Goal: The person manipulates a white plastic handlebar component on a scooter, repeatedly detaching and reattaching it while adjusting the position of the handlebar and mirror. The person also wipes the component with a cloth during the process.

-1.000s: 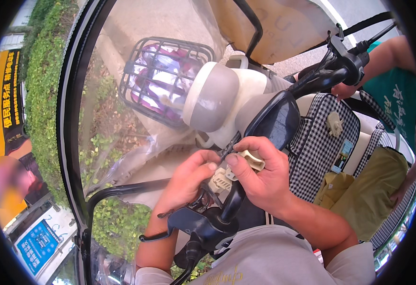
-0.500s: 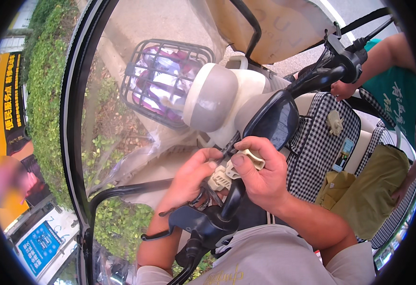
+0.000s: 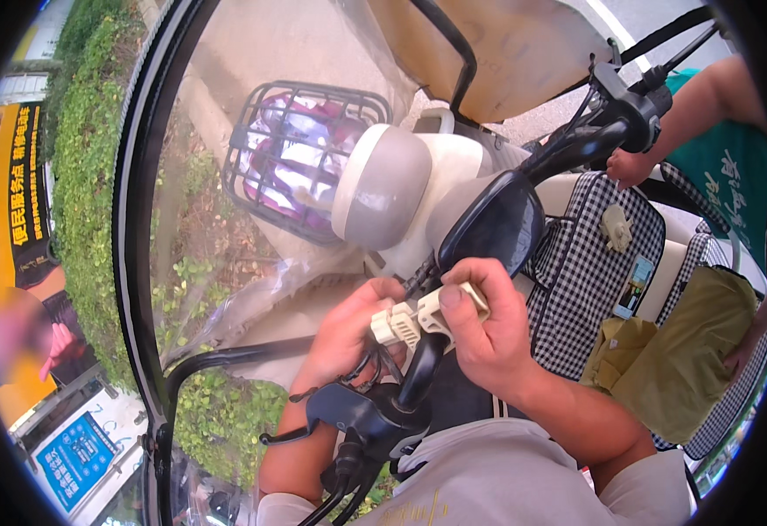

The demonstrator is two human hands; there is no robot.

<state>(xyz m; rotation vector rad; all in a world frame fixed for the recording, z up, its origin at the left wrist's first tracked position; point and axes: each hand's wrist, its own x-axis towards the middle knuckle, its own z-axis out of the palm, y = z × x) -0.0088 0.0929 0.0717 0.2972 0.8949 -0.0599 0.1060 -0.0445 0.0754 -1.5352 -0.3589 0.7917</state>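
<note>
Just above the black handlebar (image 3: 420,379), my two hands work close together on cream plastic pieces. My left hand (image 3: 348,320) pinches a slotted, blocky piece (image 3: 392,325) between thumb and fingers. My right hand (image 3: 495,337) grips a second piece, a cream plastic clamp (image 3: 432,313), with the thumb pressed on top. The two pieces nearly meet end to end; whether they are joined cannot be made out. Part of the clamp is hidden by the right thumb. Another cream plastic piece (image 3: 617,229) lies on the checked seat cover (image 3: 568,289) at the right.
A black mirror (image 3: 493,223) stands just beyond my hands, and a brake lever (image 3: 289,436) sits by my left forearm. Clear plastic sheeting, a wire basket (image 3: 300,162) and a headlamp (image 3: 382,188) lie ahead. Another person's hand (image 3: 631,167) is at the far handlebar. Olive cloth (image 3: 686,359) covers the seat.
The slotted piece has shifted slightly left, and the clamp has turned in my right hand, so more of its near end shows. Both hands keep their holds.
</note>
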